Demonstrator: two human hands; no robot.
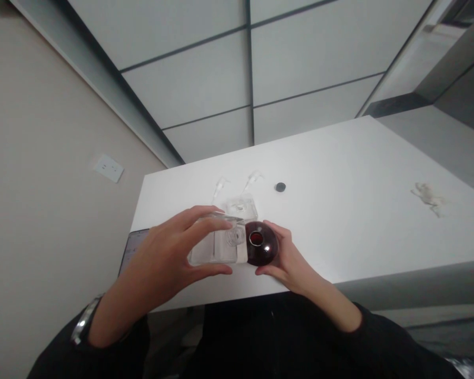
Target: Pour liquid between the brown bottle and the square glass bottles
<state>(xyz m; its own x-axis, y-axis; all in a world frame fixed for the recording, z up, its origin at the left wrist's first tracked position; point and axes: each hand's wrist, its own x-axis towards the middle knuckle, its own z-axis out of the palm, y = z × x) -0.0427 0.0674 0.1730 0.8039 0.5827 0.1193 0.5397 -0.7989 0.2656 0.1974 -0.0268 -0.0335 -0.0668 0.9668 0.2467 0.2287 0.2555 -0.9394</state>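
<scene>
My left hand [169, 247] is wrapped round a clear square bottle [224, 250], whose open threaded neck faces up toward me. Against its right side is a dark brown round bottle [267, 250], uncapped, with a reddish tint inside its mouth. My right hand [290, 260] grips this brown bottle from the right, fingers behind and thumb in front. Just behind them stands another clear square bottle [243, 204]. Two clear pump heads [220, 184] with tubes lie farther back on the table. The level inside the clear bottle cannot be made out.
A small dark cap [280, 187] lies on the white table [339, 200] behind the bottles. At the left edge, a tablet or phone [132, 245] is partly under my left arm. A crumpled pale thing [428, 197] lies far right. Cabinet doors [205, 84] stand beyond.
</scene>
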